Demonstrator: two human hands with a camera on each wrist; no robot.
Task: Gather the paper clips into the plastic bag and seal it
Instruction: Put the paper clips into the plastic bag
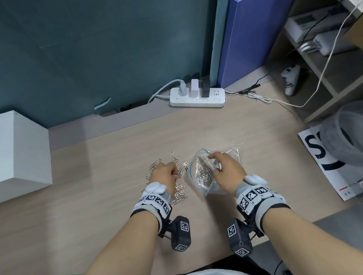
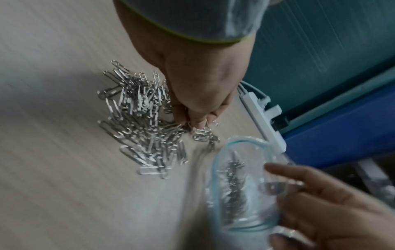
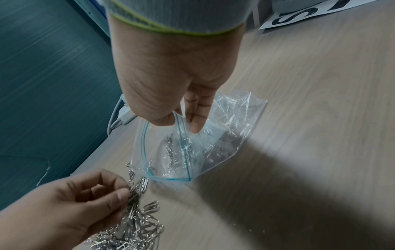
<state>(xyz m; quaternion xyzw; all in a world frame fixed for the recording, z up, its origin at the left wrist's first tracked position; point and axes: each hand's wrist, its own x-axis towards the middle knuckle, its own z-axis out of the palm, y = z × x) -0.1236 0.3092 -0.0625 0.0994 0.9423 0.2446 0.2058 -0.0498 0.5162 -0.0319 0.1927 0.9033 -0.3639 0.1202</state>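
The left hand is nearest, on the left side of the bag. Its fingers are curled and pinch a small bunch of clips just beside the bag's mouth, probably so that the bunch has only a short way to go. Under and around this hand lies the loose pile on the desk, close to the left of the bag but not touching it, as far as I can tell. Keeping the pile so near means the hand does not need to travel much.

The right hand is on the bag itself. Its thumb and fingers pinch the upper edge with the blue zip line and lift it, so the mouth stays open like an arch and faces the pile. I judge this is the reason for the grip: a soft bag would close by itself. Many clips lie already inside, in the lower part of the bag. The bag's bottom rests on the desk, to the right.

Far behind the bag, at the desk's back edge, lies a white power strip.

The filling is, I think, about half done; sealing is not yet begun.
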